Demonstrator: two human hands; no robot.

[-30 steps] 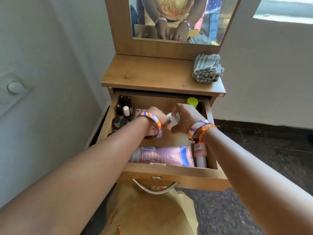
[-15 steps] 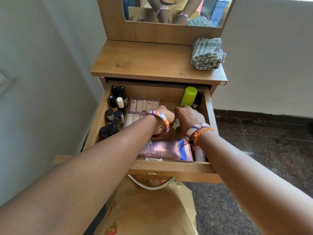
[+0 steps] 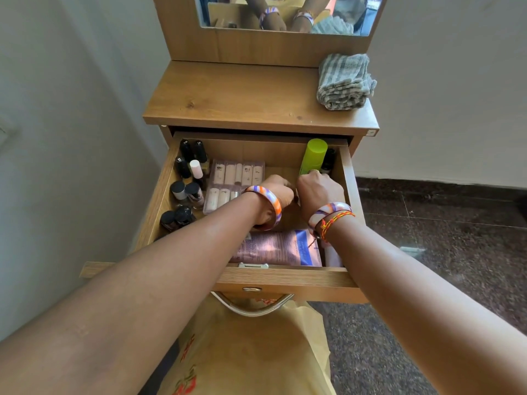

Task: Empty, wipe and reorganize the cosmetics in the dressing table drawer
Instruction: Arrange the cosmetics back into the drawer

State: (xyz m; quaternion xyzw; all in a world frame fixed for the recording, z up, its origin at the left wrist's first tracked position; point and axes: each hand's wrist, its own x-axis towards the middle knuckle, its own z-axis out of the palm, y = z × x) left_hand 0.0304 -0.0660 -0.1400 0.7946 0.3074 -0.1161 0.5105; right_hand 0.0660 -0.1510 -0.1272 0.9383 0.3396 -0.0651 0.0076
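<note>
Head view, two hands (image 3: 299,192) in one drawer (image 3: 285,277), grip unclear, one green bottle (image 3: 313,156), one folded towel (image 3: 343,81).

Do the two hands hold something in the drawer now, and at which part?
Cannot be told: left hand and right hand curl together, hiding anything between them.

one head-worn view, close above the open drawer (image 3: 285,276), facing forward-down
</note>
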